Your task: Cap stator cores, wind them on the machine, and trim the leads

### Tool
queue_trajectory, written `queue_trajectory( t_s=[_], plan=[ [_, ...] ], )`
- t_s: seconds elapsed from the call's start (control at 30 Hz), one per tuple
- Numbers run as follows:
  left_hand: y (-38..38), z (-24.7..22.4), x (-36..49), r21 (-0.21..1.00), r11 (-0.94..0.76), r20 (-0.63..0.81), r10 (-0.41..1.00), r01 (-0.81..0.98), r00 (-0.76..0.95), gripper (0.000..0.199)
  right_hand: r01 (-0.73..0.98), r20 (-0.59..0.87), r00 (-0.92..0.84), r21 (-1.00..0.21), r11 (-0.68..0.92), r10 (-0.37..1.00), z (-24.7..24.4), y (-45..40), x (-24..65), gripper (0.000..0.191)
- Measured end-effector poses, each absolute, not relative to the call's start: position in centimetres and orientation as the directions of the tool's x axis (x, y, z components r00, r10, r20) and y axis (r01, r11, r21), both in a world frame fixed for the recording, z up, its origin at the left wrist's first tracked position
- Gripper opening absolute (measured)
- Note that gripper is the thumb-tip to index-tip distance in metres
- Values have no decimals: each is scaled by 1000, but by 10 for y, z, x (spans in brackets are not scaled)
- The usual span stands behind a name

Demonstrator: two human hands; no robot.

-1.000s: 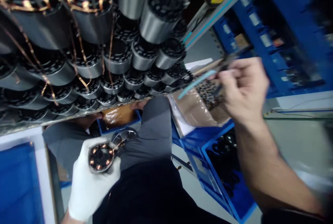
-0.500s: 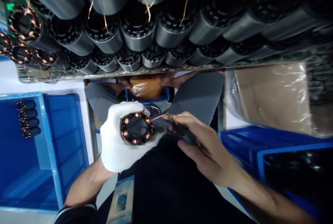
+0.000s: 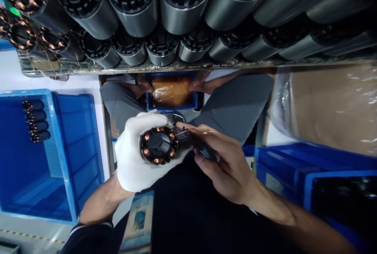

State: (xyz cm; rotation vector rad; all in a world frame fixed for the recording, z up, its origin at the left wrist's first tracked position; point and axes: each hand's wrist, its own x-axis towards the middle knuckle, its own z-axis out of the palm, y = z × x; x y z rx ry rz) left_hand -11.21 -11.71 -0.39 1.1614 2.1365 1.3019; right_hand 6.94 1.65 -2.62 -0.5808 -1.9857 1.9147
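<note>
My left hand (image 3: 129, 159), in a white glove, is wrapped around a motor stator (image 3: 144, 155). Its ring of copper windings faces up at me around a dark hollow centre. From the stator's right side a thin copper wire (image 3: 183, 132) sticks out. My bare right hand (image 3: 226, 163) is closed on small dark pliers (image 3: 203, 148), mostly hidden by the fingers. Their jaws are at the wire, close to the gloved fingertips; whether they grip it I cannot tell.
Rows of dark metal stator cylinders (image 3: 188, 14) fill the shelf ahead. A blue crate (image 3: 64, 148) on the left holds several wound stators (image 3: 37, 120). Blue bins (image 3: 279, 159) and plastic-wrapped cardboard (image 3: 330, 104) are at right. A blue tray (image 3: 172, 108) sits between my legs.
The pliers have moved left, closer to the stator, and their jaws are now at the copper wire. My view has shifted, and the shelf appears higher. The left hand still holds the stator.
</note>
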Motion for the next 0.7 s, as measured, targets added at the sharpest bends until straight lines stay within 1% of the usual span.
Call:
queue_trajectory(
  t_s=[0.07,0.17,0.23,0.33,0.37,0.4,0.43,0.5,0.53,0.57,0.6,0.63,0.67,0.7],
  plan=[
    [-117,-7,-113,856,231,99,804,462,-587,70,68,-49,-862,-998,18,504,-28,16,66,62],
    [-114,-18,-116,808,235,164,791,540,-590,63,116,-82,-847,-993,32,525,-39,20,57,46],
    [-110,-29,-120,752,295,167,780,590,-603,53,205,-191,-829,-978,-33,526,-51,27,49,34],
    [-107,-44,-127,713,419,54,768,563,-639,40,341,-407,-798,-913,-223,446,-74,38,38,26],
    [-107,-49,-130,719,420,24,781,553,-625,37,362,-451,-801,-888,-282,393,-80,41,34,28],
    [-107,-53,-132,735,385,24,808,559,-589,37,369,-475,-814,-868,-333,334,-84,44,31,34],
    [-106,-56,-134,754,315,53,845,576,-532,37,369,-482,-834,-848,-380,268,-87,45,28,42],
    [-105,-58,-136,778,108,179,906,619,-383,38,370,-480,-868,-798,-475,130,-88,46,23,59],
    [-104,-57,-137,774,24,224,924,632,-309,37,374,-473,-878,-773,-512,74,-87,46,22,62],
    [-104,-54,-138,766,-24,235,941,643,-244,36,375,-466,-884,-752,-542,36,-85,46,21,63],
    [-105,-49,-138,755,-34,219,954,655,-203,36,373,-463,-886,-736,-564,17,-83,46,22,63],
    [-107,-43,-139,739,-10,194,961,673,-199,40,364,-463,-886,-726,-584,23,-80,48,24,62],
    [-111,-37,-140,718,53,158,959,694,-237,49,345,-465,-884,-725,-596,54,-78,49,28,60],
    [-116,-30,-142,704,127,143,938,699,-315,62,318,-463,-880,-738,-596,104,-75,51,32,61]
  ],
)
